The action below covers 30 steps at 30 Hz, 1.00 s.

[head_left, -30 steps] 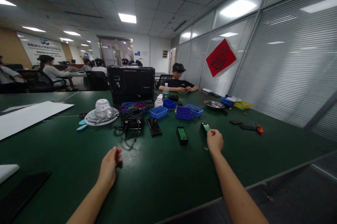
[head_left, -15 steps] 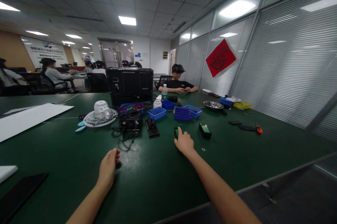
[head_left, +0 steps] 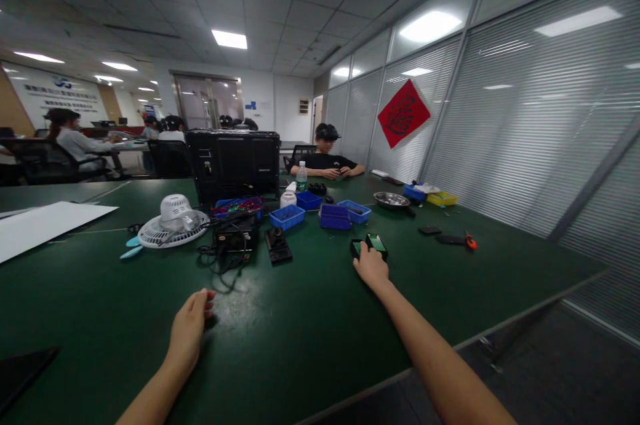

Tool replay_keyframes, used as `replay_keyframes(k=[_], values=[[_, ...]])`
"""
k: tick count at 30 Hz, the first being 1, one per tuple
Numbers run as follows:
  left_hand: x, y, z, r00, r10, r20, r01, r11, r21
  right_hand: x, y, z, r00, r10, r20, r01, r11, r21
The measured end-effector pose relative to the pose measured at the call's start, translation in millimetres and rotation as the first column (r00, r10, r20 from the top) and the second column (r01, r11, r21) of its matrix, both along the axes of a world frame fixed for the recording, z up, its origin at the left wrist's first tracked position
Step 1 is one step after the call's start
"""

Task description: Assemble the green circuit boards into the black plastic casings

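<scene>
My right hand [head_left: 371, 266] reaches out over the green table [head_left: 300, 338], fingers closed on a small black box with a green board [head_left: 355, 248]. A second such box [head_left: 377, 242] lies touching it on the right. My left hand [head_left: 189, 330] rests palm down on the table near me, fingers loosely extended, holding nothing. It is closest to a tangle of black cable and a black device [head_left: 234, 236].
Beyond my hands stand a white fan [head_left: 167, 228], a large black case [head_left: 235, 162], several blue bins [head_left: 287, 216], a metal bowl [head_left: 391, 198] and an orange-handled tool [head_left: 469, 242]. A white sheet [head_left: 40, 225] lies left. A person [head_left: 325, 162] sits across; others sit far left.
My right hand went from the right box to the left box, then slid that box rightward until it sits against the other one. My left hand stayed on the table.
</scene>
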<state>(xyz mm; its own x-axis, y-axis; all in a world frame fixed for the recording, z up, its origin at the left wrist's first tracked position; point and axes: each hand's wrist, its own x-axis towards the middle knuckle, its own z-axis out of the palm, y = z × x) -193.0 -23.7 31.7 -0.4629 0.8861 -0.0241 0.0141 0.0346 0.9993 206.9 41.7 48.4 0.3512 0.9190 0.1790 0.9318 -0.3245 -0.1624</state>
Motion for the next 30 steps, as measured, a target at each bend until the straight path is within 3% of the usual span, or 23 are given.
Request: replay_keyframes(k=[6, 11, 19, 25, 28, 30], values=[[-4, 1, -5.5, 1.0, -0.005, 0.013, 0.005, 1.0, 0.008, 27, -2, 20.5, 0.981, -0.167, -0.094, 0.185, 0.955, 0.231], [-1, -1, 0.6, 1.0, -0.003, 0.03, 0.003, 1.0, 0.0, 54, 4, 27.3, 0.951, -0.235, -0.2, 0.268, 0.95, 0.159], [-2, -1, 0.9, 0.999, -0.011, 0.035, 0.012, 1.0, -0.014, 56, 23, 7.5, 0.911, -0.257, -0.323, 0.274, 0.962, 0.008], [-5, 1, -2.2, 0.999, -0.022, 0.046, 0.021, 1.0, 0.004, 55, 17, 10.5, 0.87, -0.303, -0.389, 0.362, 0.928, 0.087], [-3, 4, -3.1, 1.0, -0.017, -0.003, 0.017, 1.0, 0.022, 37, 9, 24.6, 0.881, -0.235, -0.41, 0.339, 0.919, 0.2], [6, 6, -1.4, 0.999, -0.031, -0.023, 0.032, 0.999, 0.033, 7, 3, 32.5, 0.9, -0.061, -0.432, 0.222, 0.917, 0.332]])
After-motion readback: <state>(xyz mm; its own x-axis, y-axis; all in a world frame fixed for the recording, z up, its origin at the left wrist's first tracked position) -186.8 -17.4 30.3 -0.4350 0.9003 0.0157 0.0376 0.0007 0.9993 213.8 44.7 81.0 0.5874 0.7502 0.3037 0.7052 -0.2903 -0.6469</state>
